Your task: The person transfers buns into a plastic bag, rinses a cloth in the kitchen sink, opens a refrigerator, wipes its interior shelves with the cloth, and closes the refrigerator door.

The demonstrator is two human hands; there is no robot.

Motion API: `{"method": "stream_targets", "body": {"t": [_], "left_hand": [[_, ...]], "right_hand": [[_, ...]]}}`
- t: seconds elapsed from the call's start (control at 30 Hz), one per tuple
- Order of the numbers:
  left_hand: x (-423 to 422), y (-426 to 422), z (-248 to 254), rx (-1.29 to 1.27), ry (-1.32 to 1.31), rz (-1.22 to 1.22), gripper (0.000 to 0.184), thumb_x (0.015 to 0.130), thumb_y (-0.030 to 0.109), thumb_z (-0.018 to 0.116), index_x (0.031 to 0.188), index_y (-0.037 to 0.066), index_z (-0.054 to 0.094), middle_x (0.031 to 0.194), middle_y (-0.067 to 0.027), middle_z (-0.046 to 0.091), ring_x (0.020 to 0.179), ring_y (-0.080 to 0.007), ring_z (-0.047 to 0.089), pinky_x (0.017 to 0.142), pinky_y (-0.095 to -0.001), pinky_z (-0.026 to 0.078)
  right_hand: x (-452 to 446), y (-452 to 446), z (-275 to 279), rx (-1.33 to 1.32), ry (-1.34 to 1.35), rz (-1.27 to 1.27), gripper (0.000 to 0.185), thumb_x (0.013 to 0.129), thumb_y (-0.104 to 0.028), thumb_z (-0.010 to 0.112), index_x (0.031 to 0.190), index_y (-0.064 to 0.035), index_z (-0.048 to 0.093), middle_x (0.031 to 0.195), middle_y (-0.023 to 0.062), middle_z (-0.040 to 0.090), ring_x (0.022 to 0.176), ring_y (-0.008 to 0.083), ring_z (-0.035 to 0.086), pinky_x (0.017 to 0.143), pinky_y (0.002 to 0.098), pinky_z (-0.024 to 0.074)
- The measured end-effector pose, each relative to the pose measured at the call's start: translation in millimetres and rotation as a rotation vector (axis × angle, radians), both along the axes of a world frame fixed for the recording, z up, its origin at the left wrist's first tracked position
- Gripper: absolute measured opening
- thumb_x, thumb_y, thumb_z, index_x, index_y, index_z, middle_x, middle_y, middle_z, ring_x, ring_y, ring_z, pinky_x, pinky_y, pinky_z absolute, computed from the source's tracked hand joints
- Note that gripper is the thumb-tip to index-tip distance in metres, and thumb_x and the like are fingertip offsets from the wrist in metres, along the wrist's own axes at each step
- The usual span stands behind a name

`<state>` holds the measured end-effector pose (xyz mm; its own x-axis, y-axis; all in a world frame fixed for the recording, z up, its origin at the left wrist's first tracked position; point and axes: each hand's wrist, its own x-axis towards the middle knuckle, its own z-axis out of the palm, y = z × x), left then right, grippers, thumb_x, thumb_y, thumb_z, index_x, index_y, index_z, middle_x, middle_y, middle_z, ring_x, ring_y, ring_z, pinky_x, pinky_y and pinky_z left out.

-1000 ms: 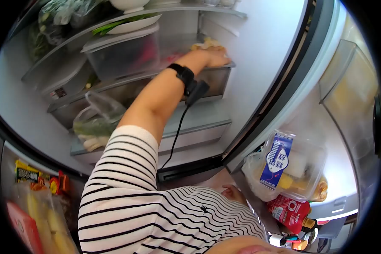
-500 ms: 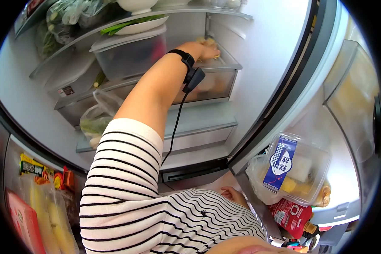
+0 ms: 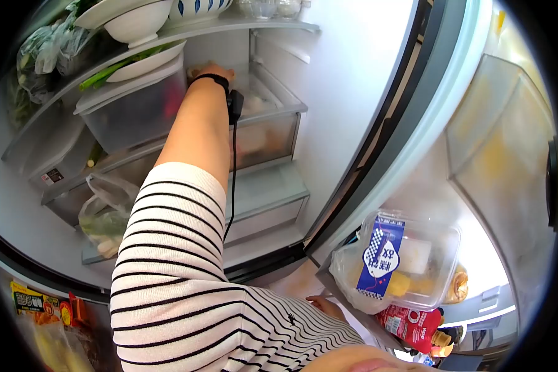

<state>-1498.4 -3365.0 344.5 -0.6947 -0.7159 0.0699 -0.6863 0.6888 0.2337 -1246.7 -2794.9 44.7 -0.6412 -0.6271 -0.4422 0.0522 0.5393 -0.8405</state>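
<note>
My left hand is deep in the fridge, beside the clear lidded box and above the shelf with a drawer under it. A beige, lumpy thing shows at its fingers, which are closed and mostly hidden behind the wrist. A black strap with a small device and cable sits on that wrist. My right hand hangs low beside my striped shirt, near the open door, with its visible fingers apart and nothing in them. A white plate with green stalks rests on the box lid.
White bowls stand on the upper shelf, beside bagged greens. A plastic bag of vegetables lies lower left. The right door holds a clear food container and a red pouch. Colourful packets fill the left door.
My left hand has moved left across the shelf, closer to the clear box, and the beige thing has moved with it. The view has swung right. My right hand stays low.
</note>
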Motion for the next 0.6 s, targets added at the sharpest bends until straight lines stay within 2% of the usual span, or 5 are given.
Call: {"method": "stream_targets", "body": {"t": [0.23,0.27,0.4,0.5,0.6], "left_hand": [[41,31,0,0.016,0.029,-0.014,0.068,0.091,0.064,0.037,0.091,0.004,0.068,0.092,-0.0143,0.070,0.084,-0.0293,0.065,0.082,-0.0436,0.048],[53,40,3,0.017,-0.003,-0.089,0.068,0.091,0.065,0.037,0.098,0.004,0.068,0.094,-0.0145,0.070,0.084,-0.0290,0.066,0.082,-0.0427,0.048],[68,55,-13,-0.037,0.068,-0.085,0.072,0.092,0.064,0.037,0.123,0.004,0.061,0.114,-0.0161,0.067,0.098,-0.0296,0.065,0.089,-0.0419,0.048],[79,71,-22,0.028,0.107,-0.067,0.073,0.094,0.060,0.033,0.134,0.002,0.051,0.133,-0.0198,0.055,0.117,-0.0339,0.057,0.099,-0.0431,0.043],[106,88,-36,-0.195,0.109,-0.284,0.072,0.096,0.057,0.029,0.132,-0.001,0.052,0.140,-0.0234,0.047,0.127,-0.0383,0.047,0.106,-0.0445,0.036]], "right_hand": [[3,16,10,0.038,0.025,0.029,0.040,0.093,-0.022,0.058,0.129,-0.0054,0.054,0.106,0.0096,0.064,0.100,0.0190,0.062,0.089,0.0296,0.0474],[6,16,7,-0.008,0.069,0.008,0.037,0.088,-0.017,0.065,0.122,-0.0058,0.058,0.098,0.0089,0.069,0.090,0.0185,0.067,0.080,0.0304,0.0511],[1,10,19,-0.026,0.133,0.127,0.035,0.088,-0.020,0.066,0.120,-0.0058,0.060,0.097,0.0103,0.069,0.088,0.0201,0.067,0.078,0.0312,0.0516],[-4,6,18,-0.021,0.119,0.179,0.034,0.088,-0.019,0.066,0.119,-0.0053,0.060,0.096,0.0101,0.069,0.087,0.0188,0.067,0.077,0.0299,0.0513],[-13,3,11,-0.069,0.172,0.285,0.033,0.087,-0.017,0.067,0.117,-0.0050,0.061,0.091,0.0099,0.068,0.084,0.0186,0.066,0.076,0.0296,0.0512]]}}
